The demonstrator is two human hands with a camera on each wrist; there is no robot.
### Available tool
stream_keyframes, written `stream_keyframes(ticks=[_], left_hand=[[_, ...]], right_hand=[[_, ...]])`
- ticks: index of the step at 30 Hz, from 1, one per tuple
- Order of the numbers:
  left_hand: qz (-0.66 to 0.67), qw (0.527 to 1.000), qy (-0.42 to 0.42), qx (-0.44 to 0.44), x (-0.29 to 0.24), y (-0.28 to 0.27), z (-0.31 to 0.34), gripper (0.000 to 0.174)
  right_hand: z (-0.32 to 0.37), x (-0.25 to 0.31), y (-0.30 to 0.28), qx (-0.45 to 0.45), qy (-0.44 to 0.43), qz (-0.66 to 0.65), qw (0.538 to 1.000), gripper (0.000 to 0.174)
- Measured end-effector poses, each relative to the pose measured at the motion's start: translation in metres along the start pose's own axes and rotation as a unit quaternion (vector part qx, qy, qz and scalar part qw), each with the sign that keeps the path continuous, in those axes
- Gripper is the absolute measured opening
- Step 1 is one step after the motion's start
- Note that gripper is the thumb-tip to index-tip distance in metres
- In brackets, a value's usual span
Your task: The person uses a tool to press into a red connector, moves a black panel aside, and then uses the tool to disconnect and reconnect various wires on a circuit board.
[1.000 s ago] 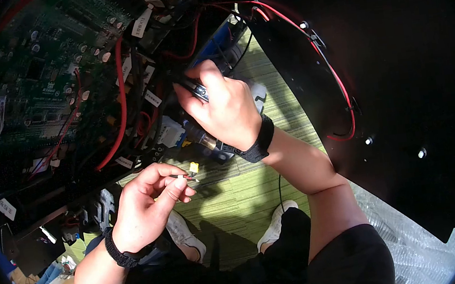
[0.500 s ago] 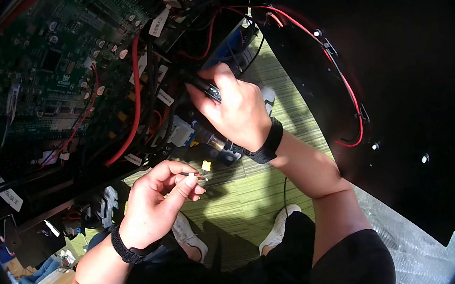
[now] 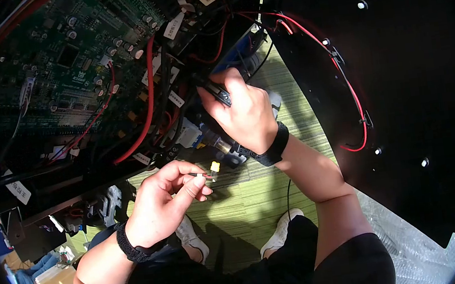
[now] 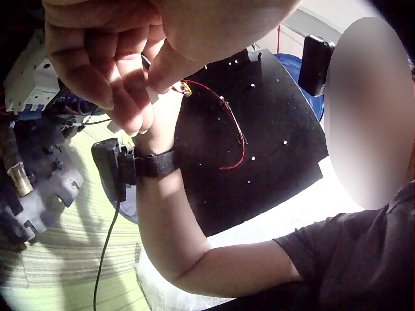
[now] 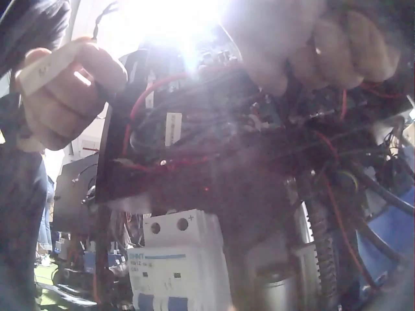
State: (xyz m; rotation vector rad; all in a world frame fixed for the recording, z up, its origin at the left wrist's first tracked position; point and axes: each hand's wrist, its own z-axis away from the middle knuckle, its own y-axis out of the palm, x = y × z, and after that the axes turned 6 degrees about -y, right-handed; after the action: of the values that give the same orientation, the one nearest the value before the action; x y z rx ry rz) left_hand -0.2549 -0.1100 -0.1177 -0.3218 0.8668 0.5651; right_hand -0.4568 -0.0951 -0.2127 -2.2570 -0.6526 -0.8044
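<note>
My left hand [image 3: 161, 200] pinches a thin red-and-black wire lead between thumb and forefinger. A small yellow connector [image 3: 215, 167] sticks up just beyond the fingertips, with a white piece at the pinch. A white label strip [image 5: 48, 70] lies across the same hand in the right wrist view. Higher and to the right, my right hand [image 3: 243, 109] curls its fingers and thumb round a slim black object [image 3: 221, 94] at the edge of the wiring. Its far end runs into shadow, and I cannot tell its kind.
A green circuit board [image 3: 70, 64] fills the upper left, beside a thick red cable [image 3: 150, 100] and several labelled wires. Below the right hand sits a white circuit breaker [image 5: 178, 253]. A large black panel [image 3: 395, 83] with a red-and-black wire stands at right, over green carpet [image 3: 239, 196].
The head view has shifted, so the board, panel and both hands appear further right and slightly lower. Both hands keep their grips, with little change between them.
</note>
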Motion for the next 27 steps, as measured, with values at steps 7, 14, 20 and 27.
stream_keyframes(ticks=[7,14,20,27], left_hand=[[-0.007,1.000,0.004,-0.003,0.000,0.000,0.001,0.014],[-0.015,1.000,-0.003,-0.009,0.000,0.000,0.001,0.013],[-0.015,1.000,-0.012,-0.020,-0.002,0.000,0.001,0.013],[-0.027,0.999,-0.011,-0.024,-0.002,0.001,0.001,0.013]], right_hand=[[0.001,0.000,0.000,0.004,0.001,-0.001,1.000,0.027],[0.003,-0.003,0.001,-0.010,-0.010,0.012,1.000,0.027],[0.002,0.009,-0.006,0.038,0.022,0.001,0.999,0.028],[0.004,0.009,-0.006,0.033,0.016,-0.016,0.999,0.028]])
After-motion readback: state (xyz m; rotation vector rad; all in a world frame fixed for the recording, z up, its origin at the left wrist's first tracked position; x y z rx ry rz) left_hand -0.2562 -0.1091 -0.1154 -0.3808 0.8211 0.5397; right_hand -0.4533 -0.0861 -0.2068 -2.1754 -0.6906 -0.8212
